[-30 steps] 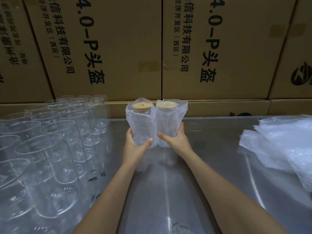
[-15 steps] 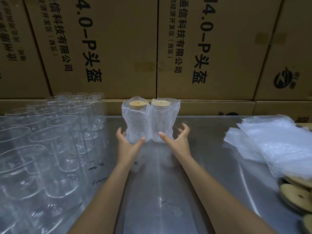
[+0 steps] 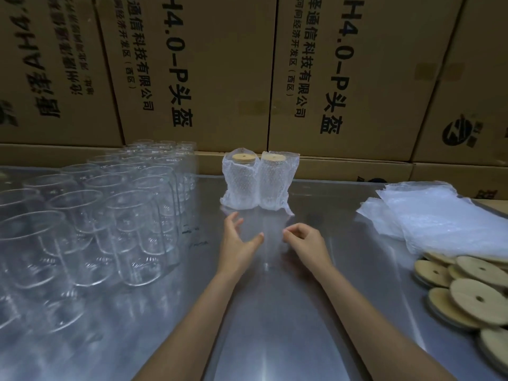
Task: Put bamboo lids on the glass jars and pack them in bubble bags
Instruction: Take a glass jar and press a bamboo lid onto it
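Two bagged jars (image 3: 258,182) sit side by side far-center on the table (image 3: 275,325), empty jars (image 3: 90,215) left, bubble bags (image 3: 439,213) right, lids (image 3: 472,292) near-right, boxes (image 3: 206,70) behind.

Two bare forearms reach up the frame from the bottom edge — the left arm from about 7 o'clock, the right arm from about 5 o'clock — and converge toward the centre. The left hand (image 3: 238,244) sits just left of centre, palm turned inward, its fingers (image 3: 233,220) spread and lightly bent toward 12 o'clock, thumb stretched out toward 3 o'clock. It holds nothing. The right hand (image 3: 308,244) lies just beside it at 3 o'clock, back of the hand up, its fingers (image 3: 295,230) loosely curled toward 9 o'clock, fingertips near the thumb — nothing between them. The two hands are close but apart. Both wrists are straight, in line with the forearms.
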### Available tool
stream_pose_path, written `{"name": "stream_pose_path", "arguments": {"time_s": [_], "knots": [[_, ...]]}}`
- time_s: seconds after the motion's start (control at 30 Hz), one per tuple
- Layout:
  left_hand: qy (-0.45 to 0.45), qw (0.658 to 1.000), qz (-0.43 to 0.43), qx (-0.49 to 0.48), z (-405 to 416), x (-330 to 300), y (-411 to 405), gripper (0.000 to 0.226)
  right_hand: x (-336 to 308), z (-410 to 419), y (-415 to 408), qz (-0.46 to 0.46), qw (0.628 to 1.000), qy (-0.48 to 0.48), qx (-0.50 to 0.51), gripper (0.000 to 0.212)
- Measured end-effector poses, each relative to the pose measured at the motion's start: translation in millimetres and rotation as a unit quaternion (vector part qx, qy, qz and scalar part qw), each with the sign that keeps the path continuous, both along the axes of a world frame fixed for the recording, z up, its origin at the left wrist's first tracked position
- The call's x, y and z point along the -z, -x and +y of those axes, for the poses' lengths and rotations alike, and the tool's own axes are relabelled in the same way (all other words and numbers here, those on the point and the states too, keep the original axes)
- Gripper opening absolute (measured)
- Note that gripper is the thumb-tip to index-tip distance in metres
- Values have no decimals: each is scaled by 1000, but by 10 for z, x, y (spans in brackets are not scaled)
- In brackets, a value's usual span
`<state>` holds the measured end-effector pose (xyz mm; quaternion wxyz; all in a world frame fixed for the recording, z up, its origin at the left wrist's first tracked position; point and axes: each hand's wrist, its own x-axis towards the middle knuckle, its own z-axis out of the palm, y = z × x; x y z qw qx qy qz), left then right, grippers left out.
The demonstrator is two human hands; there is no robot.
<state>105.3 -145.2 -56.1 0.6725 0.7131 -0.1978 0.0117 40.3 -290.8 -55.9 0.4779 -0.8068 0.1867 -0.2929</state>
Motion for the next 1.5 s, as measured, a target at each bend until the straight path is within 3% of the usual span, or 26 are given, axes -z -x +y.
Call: {"name": "stream_pose_path", "arguments": {"time_s": [0.17, 0.3, 0.37, 0.47, 0.53, 0.63, 0.7, 0.77, 0.9, 1.03, 1.23, 1.43, 1.5], "knots": [[-20, 999, -16, -21, 140, 11, 348, 55, 14, 153, 345, -8, 1000, 1, 14, 22], [-114, 989, -90, -6, 295, 37, 673, 45, 22, 232, 569, -6, 1000, 3, 6, 19], [-176, 973, -150, 12, 401, 18, 847, 42, 14, 248, 663, -6, 1000, 3, 5, 16], [-266, 919, -291, -19, 581, -164, 1013, 40, 4, 265, 753, -2, 1000, 3, 10, 14], [-249, 902, -345, -74, 746, -408, 1052, 41, 14, 270, 791, -3, 1000, 1, 13, 16], [-143, 897, -365, -203, 1132, -757, 1008, 38, 29, 269, 822, -4, 1000, -2, 17, 18], [-177, 851, -384, -310, 1441, -874, 897, 39, 29, 266, 822, -4, 1000, -4, 20, 17], [-255, 814, -350, -387, 1720, -916, 754, 48, 29, 268, 810, -5, 1000, -7, 19, 17], [-341, 797, -259, -426, 2066, -846, 562, 69, 37, 248, 790, -6, 1000, -5, 24, 17], [-371, 770, -284, -434, 2159, -784, 485, 51, 42, 245, 792, -6, 1000, -1, 24, 17], [-324, 803, -321, -384, 2061, -844, 774, 51, 9, 296, 833, 3, 1000, 17, 10, 17], [-150, 848, -444, -247, 1677, -835, 1292, 60, -122, 601, 993, -44, 995, 38, -83, 9], [-112, 852, -475, -188, 1455, -831, 1362, 59, -150, 739, 1067, -52, 990, 46, -123, 34]]}}
